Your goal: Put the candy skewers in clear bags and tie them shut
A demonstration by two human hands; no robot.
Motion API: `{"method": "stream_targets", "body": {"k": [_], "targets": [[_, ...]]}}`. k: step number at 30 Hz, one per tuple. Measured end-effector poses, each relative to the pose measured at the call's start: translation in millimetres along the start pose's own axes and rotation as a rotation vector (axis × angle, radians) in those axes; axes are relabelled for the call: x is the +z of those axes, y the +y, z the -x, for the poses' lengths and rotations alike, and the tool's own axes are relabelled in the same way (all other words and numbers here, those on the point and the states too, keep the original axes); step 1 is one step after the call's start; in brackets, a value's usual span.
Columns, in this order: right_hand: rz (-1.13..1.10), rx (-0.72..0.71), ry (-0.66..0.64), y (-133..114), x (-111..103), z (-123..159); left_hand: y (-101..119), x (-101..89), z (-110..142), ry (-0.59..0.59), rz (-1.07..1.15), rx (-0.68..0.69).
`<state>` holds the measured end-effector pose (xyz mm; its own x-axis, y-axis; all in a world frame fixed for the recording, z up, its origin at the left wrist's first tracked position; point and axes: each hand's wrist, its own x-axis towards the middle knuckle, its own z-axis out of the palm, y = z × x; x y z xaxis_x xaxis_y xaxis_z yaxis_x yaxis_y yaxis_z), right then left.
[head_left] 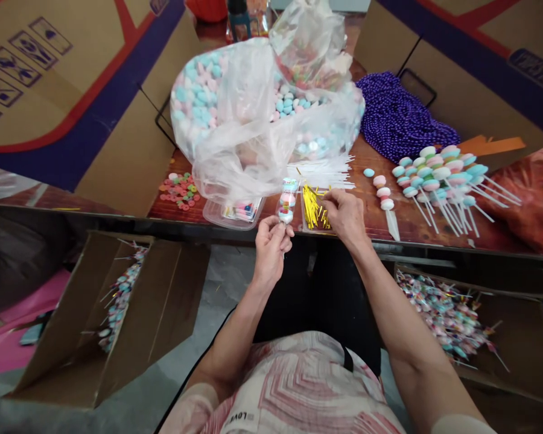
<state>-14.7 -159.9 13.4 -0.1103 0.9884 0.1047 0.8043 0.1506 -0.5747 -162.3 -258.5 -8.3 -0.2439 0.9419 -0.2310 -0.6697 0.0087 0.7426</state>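
Observation:
My left hand [272, 244] is closed round the lower end of a candy skewer [288, 200] in a clear wrapper, held upright at the table's front edge. Its stacked sweets are white, pink, blue and red. My right hand [346, 218] is at a small clear tray of gold twist ties [314, 208], thumb and fingertips pinched together on the ties at its right side. Behind that tray lie several white sticks [332, 172]. To the right, a short candy skewer [384, 196] lies beside a loose blue sweet [368, 172].
A large plastic-covered basin of pastel sweets [199, 90] fills the back. Purple bead strings [398, 117] and a pile of candy skewers [443, 175] lie right; gummy rings [180, 191] lie left. Below the table, cardboard boxes [163, 301] hold finished-looking skewers [447, 310].

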Motion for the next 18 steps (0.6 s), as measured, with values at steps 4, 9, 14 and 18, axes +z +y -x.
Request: {"method": "stream_targets", "body": {"k": [4,9,14,18], "targets": [[0.084,0.032,0.008,-6.4,-2.3,3.0,0.8,3.1,-2.3,0.016,-0.03,0.022],[-0.302,-0.051,0.044,-19.8,-15.2,22.8,3.8,8.0,-5.2,0.002,-0.021,-0.039],[-0.718,-0.077,-0.142,-29.1,-4.2,62.7,1.8,15.8,0.1,-0.049,-0.033,-0.133],[-0.746,0.036,-0.02,-26.3,11.5,83.2,-4.3,20.2,11.0,-0.106,-0.065,-0.145]]}}
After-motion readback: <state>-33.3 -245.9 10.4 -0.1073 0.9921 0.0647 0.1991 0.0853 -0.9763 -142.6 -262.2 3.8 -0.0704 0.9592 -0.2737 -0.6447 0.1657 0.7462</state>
